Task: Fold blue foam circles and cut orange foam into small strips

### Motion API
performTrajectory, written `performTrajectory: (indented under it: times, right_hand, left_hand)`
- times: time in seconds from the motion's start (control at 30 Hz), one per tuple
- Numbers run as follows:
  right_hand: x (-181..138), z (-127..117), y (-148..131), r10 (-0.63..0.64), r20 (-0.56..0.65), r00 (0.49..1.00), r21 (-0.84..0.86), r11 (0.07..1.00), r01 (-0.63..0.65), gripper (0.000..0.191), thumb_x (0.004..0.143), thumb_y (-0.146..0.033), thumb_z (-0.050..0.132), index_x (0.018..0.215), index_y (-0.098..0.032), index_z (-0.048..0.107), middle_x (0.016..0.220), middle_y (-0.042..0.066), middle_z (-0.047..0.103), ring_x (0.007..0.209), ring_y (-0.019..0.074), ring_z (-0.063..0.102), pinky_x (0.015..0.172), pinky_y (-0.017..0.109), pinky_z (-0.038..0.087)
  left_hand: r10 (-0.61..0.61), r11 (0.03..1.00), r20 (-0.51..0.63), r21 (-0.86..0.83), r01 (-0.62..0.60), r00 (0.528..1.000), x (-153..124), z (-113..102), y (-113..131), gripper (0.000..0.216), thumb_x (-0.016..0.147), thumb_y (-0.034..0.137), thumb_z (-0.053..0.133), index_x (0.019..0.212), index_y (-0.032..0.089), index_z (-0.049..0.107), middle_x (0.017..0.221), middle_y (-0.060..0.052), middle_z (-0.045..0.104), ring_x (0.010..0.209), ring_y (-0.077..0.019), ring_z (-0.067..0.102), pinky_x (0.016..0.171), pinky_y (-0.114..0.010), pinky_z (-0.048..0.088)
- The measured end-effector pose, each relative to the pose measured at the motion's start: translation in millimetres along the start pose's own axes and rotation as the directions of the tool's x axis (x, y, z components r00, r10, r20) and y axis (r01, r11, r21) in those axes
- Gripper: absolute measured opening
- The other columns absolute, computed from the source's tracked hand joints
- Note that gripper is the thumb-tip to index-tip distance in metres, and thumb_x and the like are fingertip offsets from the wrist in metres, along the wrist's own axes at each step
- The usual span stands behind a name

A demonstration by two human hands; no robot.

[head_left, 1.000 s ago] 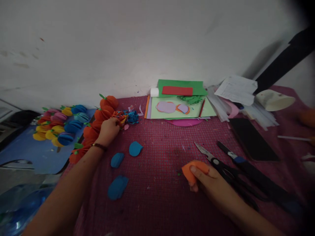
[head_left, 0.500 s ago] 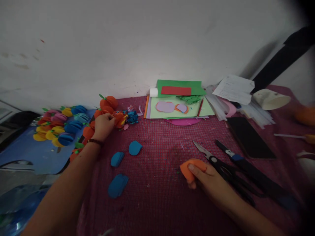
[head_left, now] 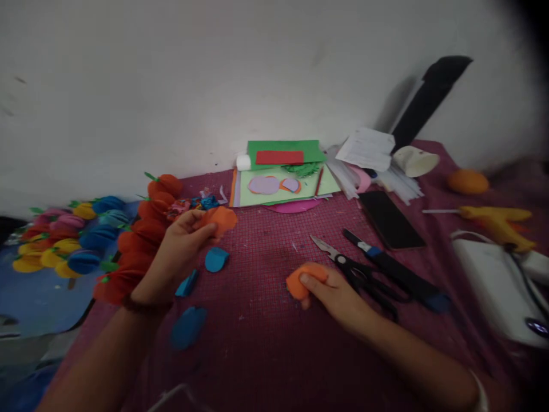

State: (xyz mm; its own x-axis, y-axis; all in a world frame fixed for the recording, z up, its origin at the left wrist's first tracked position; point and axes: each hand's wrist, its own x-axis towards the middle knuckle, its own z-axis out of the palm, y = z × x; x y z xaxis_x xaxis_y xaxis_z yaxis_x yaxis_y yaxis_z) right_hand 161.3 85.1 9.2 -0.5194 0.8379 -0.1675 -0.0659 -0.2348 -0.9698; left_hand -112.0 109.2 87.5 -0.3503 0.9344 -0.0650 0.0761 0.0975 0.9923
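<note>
Between the thumb and fingers of my left hand (head_left: 184, 237) is an orange paper piece (head_left: 223, 220), held just above the table. My right hand (head_left: 332, 292) grips a rounded stack of orange paper cut-outs (head_left: 302, 280), thumb on top. Three blue paper piles lie near my left hand: one roundish cut-out (head_left: 216, 260), a small stack (head_left: 187, 283) partly behind the wrist, and a larger blurred stack (head_left: 189, 327) closer to me. Scissors (head_left: 360, 274) with black handles lie just beyond my right hand, beside a dark utility knife (head_left: 394, 272).
Red paper pumpkins (head_left: 141, 234) line the left table edge, with yellow, blue and pink ones (head_left: 81, 229) beyond. Coloured paper sheets (head_left: 253, 197) lie at the back. A black phone (head_left: 390, 220), yellow glue gun (head_left: 500, 220) and white power bank (head_left: 489, 286) stand right.
My left hand has come away from the scrap pile by the pumpkins, moving right and toward me with an orange paper piece. The view has turned right; my right hand keeps its stack.
</note>
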Motion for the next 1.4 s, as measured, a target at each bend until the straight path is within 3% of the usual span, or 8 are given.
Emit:
performTrajectory:
  times: [0.17, 0.33, 0.47, 0.7, 0.87, 1.1, 1.23, 1.4]
  right_hand:
    - [-5, 1, -4, -0.194, 0.091, 0.977, 0.1, 0.978, 0.185, 0.024, 0.087, -0.038, 0.056, 0.087, -0.016, 0.065, 0.121, 0.008, 0.055, 0.07, 0.0092, 0.06, 0.062, 0.025, 0.053]
    - [-9, 3, -6, -0.358, 0.108, 0.927, -0.136, 0.919, 0.37, 0.015, 0.089, -0.026, 0.052, 0.087, -0.017, 0.065, 0.089, 0.004, 0.059, 0.075, 0.0129, 0.056, 0.065, 0.026, 0.048]
    - [-11, 5, -10, -0.414, 0.124, 0.902, -0.308, 0.848, 0.432, 0.017, 0.088, -0.021, 0.049, 0.081, -0.017, 0.064, 0.076, 0.002, 0.059, 0.072, 0.0139, 0.055, 0.069, 0.028, 0.044]
    - [-14, 8, -9, -0.359, 0.095, 0.928, -0.253, 0.893, 0.371, 0.016, 0.086, -0.021, 0.051, 0.079, -0.016, 0.064, 0.077, 0.003, 0.061, 0.073, 0.0142, 0.057, 0.069, 0.028, 0.045]
    - [-11, 9, -1, -0.174, 0.053, 0.983, 0.012, 0.985, 0.174, 0.019, 0.082, -0.032, 0.06, 0.076, -0.015, 0.064, 0.072, 0.001, 0.061, 0.063, 0.0119, 0.056, 0.058, 0.024, 0.047]
    - [-9, 14, 8, 0.001, 0.019, 1.0, 0.34, 0.94, -0.007, 0.025, 0.072, -0.037, 0.074, 0.077, -0.013, 0.068, 0.067, 0.0, 0.066, 0.056, 0.0097, 0.059, 0.052, 0.021, 0.05]
    - [-10, 12, 8, 0.086, 0.085, 0.993, 0.489, 0.864, -0.117, 0.024, 0.071, -0.035, 0.076, 0.08, -0.014, 0.068, 0.064, 0.0, 0.068, 0.051, 0.0097, 0.061, 0.051, 0.021, 0.052]
    - [-9, 10, 7, 0.132, 0.153, 0.979, 0.574, 0.795, -0.196, 0.026, 0.069, -0.032, 0.078, 0.082, -0.013, 0.067, 0.067, 0.003, 0.07, 0.052, 0.0104, 0.064, 0.052, 0.021, 0.054]
  left_hand:
    - [-0.014, 0.998, 0.261, 0.063, -0.002, 0.965, -53, 39, -12, 0.02, 0.067, 0.02, 0.074, 0.083, 0.02, 0.061, 0.067, 0.004, 0.067, 0.052, -0.0095, 0.062, 0.051, -0.019, 0.051]
    - [0.0, 0.985, 0.378, 0.157, -0.064, 0.926, -78, 56, -20, 0.012, 0.071, 0.023, 0.073, 0.081, 0.022, 0.065, 0.067, 0.003, 0.067, 0.057, -0.0123, 0.064, 0.055, -0.021, 0.051]
    - [-0.106, 0.99, 0.403, 0.132, 0.057, 0.909, -85, 56, -20, 0.016, 0.079, 0.038, 0.064, 0.078, 0.022, 0.068, 0.069, 0.0, 0.068, 0.056, -0.0142, 0.063, 0.056, -0.025, 0.053]
    - [-0.338, 0.901, 0.439, -0.104, 0.42, 0.833, -87, 54, -25, 0.031, 0.08, 0.047, 0.062, 0.069, 0.018, 0.067, 0.06, -0.002, 0.066, 0.054, -0.0144, 0.062, 0.049, -0.023, 0.051]
    - [-0.333, 0.838, 0.497, -0.233, 0.493, 0.801, -87, 52, -23, 0.036, 0.072, 0.052, 0.069, 0.073, 0.016, 0.068, 0.065, -0.003, 0.068, 0.056, -0.013, 0.062, 0.049, -0.021, 0.053]
    - [-0.221, 0.89, 0.481, -0.256, 0.377, 0.848, -91, 53, -33, 0.013, 0.071, 0.028, 0.075, 0.076, 0.019, 0.067, 0.068, 0.001, 0.066, 0.056, -0.0091, 0.059, 0.051, -0.017, 0.05]
    - [-0.038, 0.986, 0.369, -0.135, 0.094, 0.929, -88, 47, -32, 0.028, 0.077, 0.02, 0.06, 0.103, 0.027, 0.066, 0.107, -0.004, 0.068, 0.088, -0.0198, 0.065, 0.068, -0.029, 0.055]
    - [0.257, 0.924, 0.502, 0.122, -0.361, 0.826, -89, 38, -30, 0.047, 0.069, 0.007, 0.055, 0.108, 0.03, 0.068, 0.135, -0.005, 0.053, 0.13, -0.028, 0.043, 0.104, -0.042, 0.039]
